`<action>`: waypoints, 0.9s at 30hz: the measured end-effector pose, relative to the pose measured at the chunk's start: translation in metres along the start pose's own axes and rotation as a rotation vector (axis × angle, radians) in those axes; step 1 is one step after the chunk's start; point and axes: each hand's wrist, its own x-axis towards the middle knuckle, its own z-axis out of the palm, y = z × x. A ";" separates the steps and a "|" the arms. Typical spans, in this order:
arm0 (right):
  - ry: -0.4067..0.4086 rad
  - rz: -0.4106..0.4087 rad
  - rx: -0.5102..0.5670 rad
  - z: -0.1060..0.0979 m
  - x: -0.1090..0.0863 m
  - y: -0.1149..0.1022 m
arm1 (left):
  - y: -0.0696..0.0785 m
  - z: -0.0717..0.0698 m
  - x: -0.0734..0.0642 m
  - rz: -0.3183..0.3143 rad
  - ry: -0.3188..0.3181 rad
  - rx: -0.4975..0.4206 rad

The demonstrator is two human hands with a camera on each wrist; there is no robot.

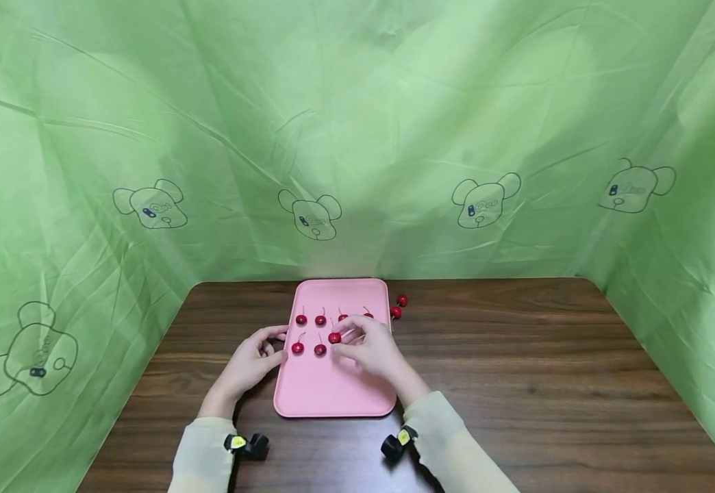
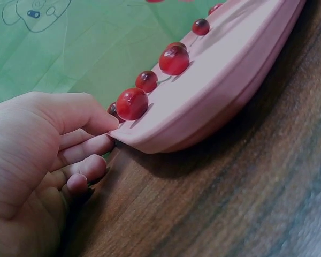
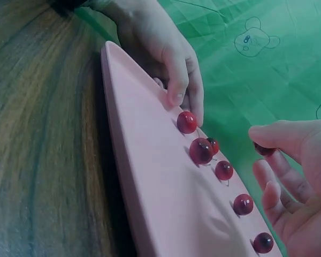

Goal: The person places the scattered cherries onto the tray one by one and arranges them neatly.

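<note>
A pink tray (image 1: 333, 397) lies on the table, bearing several red cherries with thin stems. Its back row includes a cherry (image 1: 301, 320) near the left side. In front of that row sit two more, a cherry (image 1: 298, 348) at the left and a cherry (image 1: 320, 350) beside it. My left hand (image 1: 253, 359) pinches the tray's left rim, thumb on the edge and fingers beside and below it. Above the tray my right hand (image 1: 372, 349) holds a cherry (image 3: 265, 149) between thumb and forefinger, to the right of the front pair. That hand partly hides the back row's right end.
Just outside the tray's right edge, two loose cherries (image 1: 398, 306) lie on the dark wooden table (image 1: 518, 370). A green cloth (image 1: 388, 137) with bear drawings hangs behind the table and along both sides. Each wrist wears a small black camera (image 1: 257, 446).
</note>
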 end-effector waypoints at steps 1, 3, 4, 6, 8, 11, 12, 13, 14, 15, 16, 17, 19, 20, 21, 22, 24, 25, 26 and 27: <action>0.001 -0.001 0.003 0.000 0.001 0.001 | 0.000 0.000 0.000 0.004 0.000 -0.003; 0.002 0.004 0.002 0.000 0.001 0.003 | -0.001 0.000 0.001 0.015 0.000 -0.003; 0.001 0.004 -0.004 0.000 0.002 0.004 | -0.002 0.001 0.001 0.021 0.000 -0.002; 0.002 0.008 -0.018 -0.002 0.001 0.007 | -0.003 0.001 0.001 0.031 -0.001 0.001; 0.006 0.011 -0.036 -0.004 0.001 0.010 | -0.004 0.001 0.001 0.039 0.000 0.002; 0.020 0.004 -0.068 -0.008 0.001 0.016 | -0.005 0.002 0.001 0.037 0.003 -0.001; 0.023 -0.002 -0.075 -0.009 0.001 0.018 | -0.004 0.002 0.000 0.037 0.004 -0.002; 0.024 -0.004 -0.081 -0.010 0.001 0.020 | -0.004 0.002 0.000 0.035 0.005 -0.002; 0.025 -0.006 -0.086 -0.010 0.001 0.022 | -0.004 0.002 0.000 0.034 0.005 0.000; 0.025 -0.008 -0.093 -0.011 0.000 0.024 | -0.004 0.001 0.000 0.034 0.005 0.001; 0.023 -0.009 -0.098 -0.011 0.000 0.025 | -0.004 0.001 0.000 0.032 0.005 0.003; 0.019 -0.011 -0.102 -0.012 0.000 0.026 | -0.003 0.001 0.000 0.033 0.004 0.003; 0.012 -0.009 -0.113 -0.011 -0.001 0.028 | -0.003 0.001 0.000 0.032 0.004 0.005; 0.007 -0.009 -0.116 -0.011 -0.001 0.028 | -0.002 0.001 0.000 0.031 0.003 0.007; 0.002 -0.009 -0.121 -0.010 -0.001 0.028 | -0.002 0.000 0.000 0.030 0.001 0.006; -0.004 -0.009 -0.122 -0.010 -0.002 0.028 | -0.002 0.000 0.000 0.027 0.001 0.007; -0.012 -0.007 -0.123 -0.009 -0.002 0.028 | -0.001 0.000 0.000 0.022 -0.001 0.008; -0.015 -0.008 -0.122 -0.008 -0.002 0.029 | -0.001 0.000 -0.001 0.020 -0.003 0.007; -0.019 -0.007 -0.121 -0.007 -0.002 0.029 | 0.000 0.001 -0.001 0.017 -0.006 0.007; -0.021 -0.005 -0.122 -0.007 -0.003 0.029 | 0.000 0.001 -0.001 0.013 -0.007 0.007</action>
